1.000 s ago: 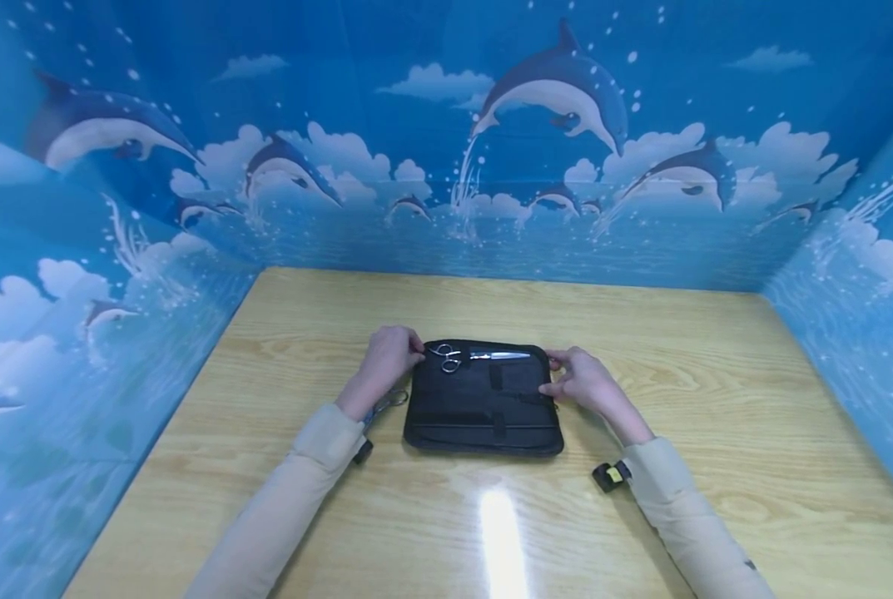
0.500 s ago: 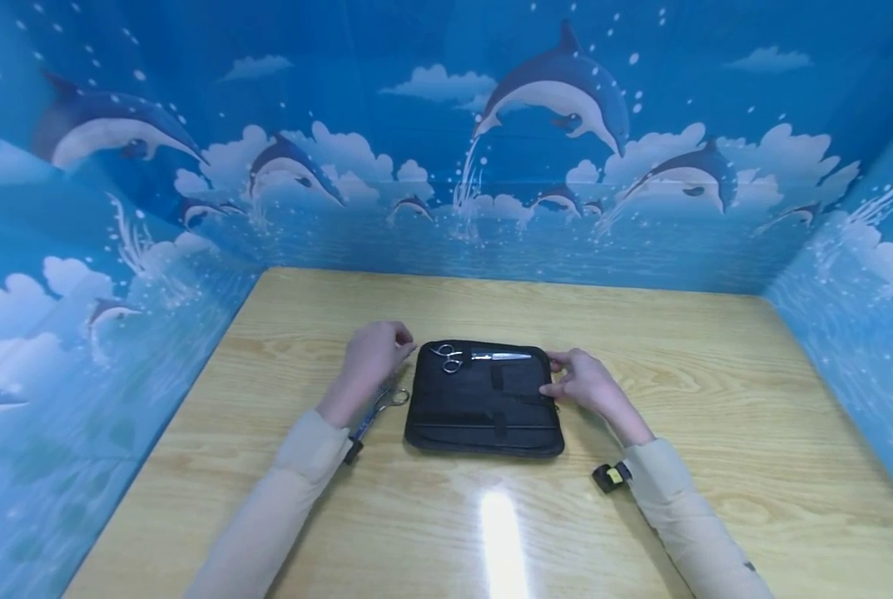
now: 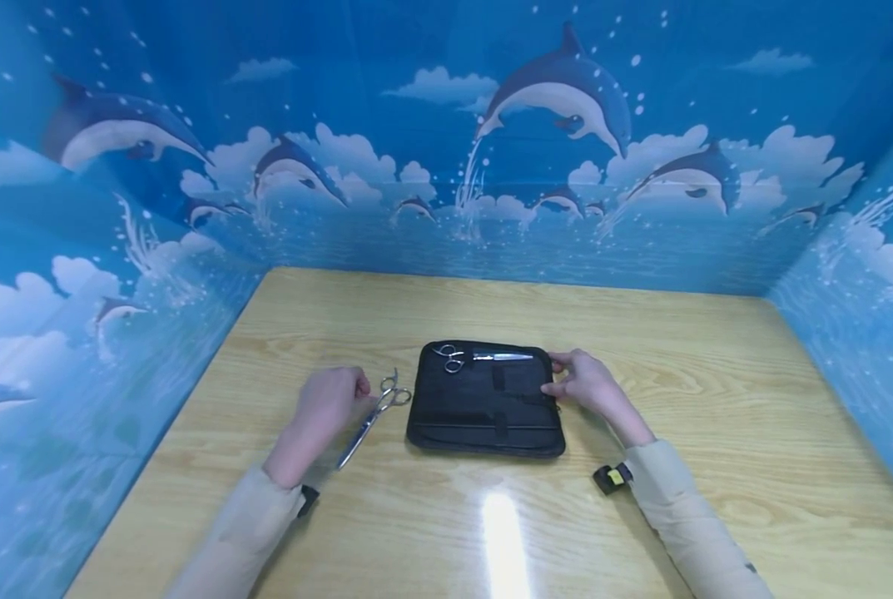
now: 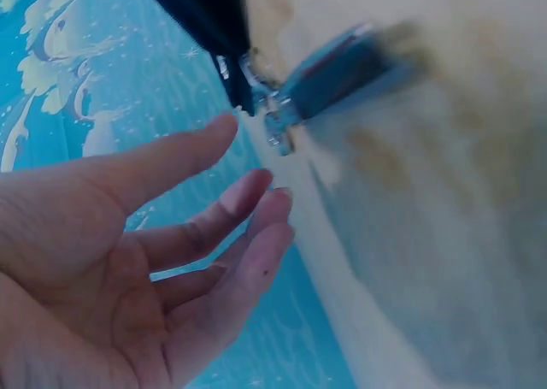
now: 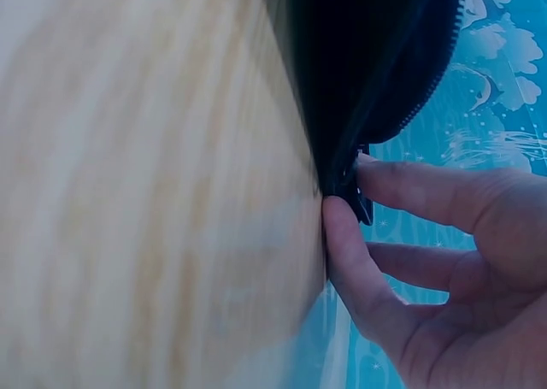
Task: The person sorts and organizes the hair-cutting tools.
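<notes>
A black zip case [image 3: 453, 395] lies opened out flat on the table, with silver scissors [image 3: 502, 357] under a loop along its far edge. My right hand [image 3: 584, 383] holds the case's right edge; in the right wrist view, thumb and fingers pinch the black edge [image 5: 376, 73] near the zip. Left of the case, a second pair of scissors [image 3: 359, 439] rests on the table, handles toward the case. My left hand [image 3: 329, 401] is beside these scissors with nothing in it. Its fingers [image 4: 209, 226] are loosely bent and apart in the left wrist view, close to the blurred scissors [image 4: 342, 73].
The pale wood-grain table [image 3: 641, 333] meets a blue dolphin-print backdrop [image 3: 446, 225] at its back and sides. A bright light reflection [image 3: 504, 541] shows on the tabletop in front of the case.
My left hand has let go of the case's far left corner and moved left and nearer, uncovering the loose scissors. The right hand has stayed at the case's right edge.
</notes>
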`<action>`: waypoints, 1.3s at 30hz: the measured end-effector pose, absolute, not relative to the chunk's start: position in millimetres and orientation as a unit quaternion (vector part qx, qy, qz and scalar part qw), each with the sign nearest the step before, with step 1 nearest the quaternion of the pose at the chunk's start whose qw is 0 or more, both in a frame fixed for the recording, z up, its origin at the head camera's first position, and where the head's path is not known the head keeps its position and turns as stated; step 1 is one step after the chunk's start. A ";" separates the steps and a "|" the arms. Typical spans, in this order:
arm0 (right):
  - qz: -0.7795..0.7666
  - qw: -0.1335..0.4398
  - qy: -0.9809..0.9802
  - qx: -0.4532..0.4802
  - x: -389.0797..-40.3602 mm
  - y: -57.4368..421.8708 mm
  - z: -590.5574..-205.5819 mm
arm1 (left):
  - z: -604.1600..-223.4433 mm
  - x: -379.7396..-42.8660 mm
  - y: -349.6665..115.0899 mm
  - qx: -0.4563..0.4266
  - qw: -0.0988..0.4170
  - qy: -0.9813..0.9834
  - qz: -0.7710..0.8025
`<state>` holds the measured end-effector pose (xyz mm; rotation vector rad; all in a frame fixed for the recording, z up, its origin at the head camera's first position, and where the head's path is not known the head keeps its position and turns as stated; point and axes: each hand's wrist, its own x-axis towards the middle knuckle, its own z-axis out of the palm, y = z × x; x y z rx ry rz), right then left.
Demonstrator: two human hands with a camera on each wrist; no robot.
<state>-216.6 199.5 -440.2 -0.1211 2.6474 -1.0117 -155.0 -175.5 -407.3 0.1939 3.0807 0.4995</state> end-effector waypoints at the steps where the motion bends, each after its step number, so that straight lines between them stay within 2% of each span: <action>1: -0.353 0.153 0.922 -0.043 -216.2 199.5 -440.2 | -409.3 -151.9 -176.5 0.064 0.016 0.985 0.157; 5: -0.353 0.154 0.922 -0.050 -215.3 199.4 -440.4 | -415.1 -144.7 -179.0 0.065 0.046 0.984 0.156; 17: -0.371 0.155 0.914 -0.051 -213.3 198.5 -440.9 | -417.7 -144.9 -177.2 0.059 0.071 0.984 0.154; 32: -0.370 0.156 0.914 -0.048 -215.0 199.6 -441.3 | -420.2 -148.0 -182.0 0.052 0.067 0.983 0.165; 39: -0.376 0.159 0.912 -0.040 -215.5 199.1 -441.0 | -421.1 -149.9 -188.2 0.075 0.062 0.977 0.192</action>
